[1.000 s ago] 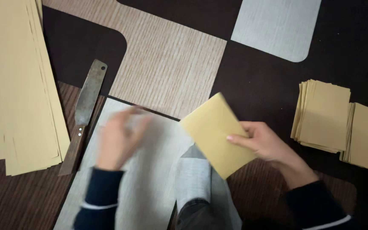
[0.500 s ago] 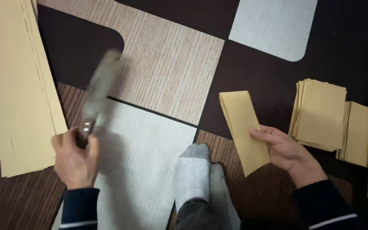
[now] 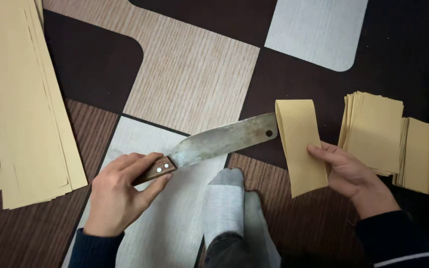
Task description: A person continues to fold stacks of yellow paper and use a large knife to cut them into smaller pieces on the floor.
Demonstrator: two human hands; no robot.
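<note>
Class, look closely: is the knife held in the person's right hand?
No, the left hand grips the knife; the right hand holds a folded paper.

Floor [image 3: 194, 74]: long paper sheets [image 3: 23, 109] lay far left; knife [image 3: 214, 144] lay centre, its tip just beside a folded strip [image 3: 299, 144]; stack of cut paper [image 3: 378, 129] lay right of the strip; socked feet [image 3: 229, 208] sat below the knife.

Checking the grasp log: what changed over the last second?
The left hand took the knife off the floor and swung its blade toward the folded paper, which the right hand carried rightward. Both paper stacks stayed put.
</note>
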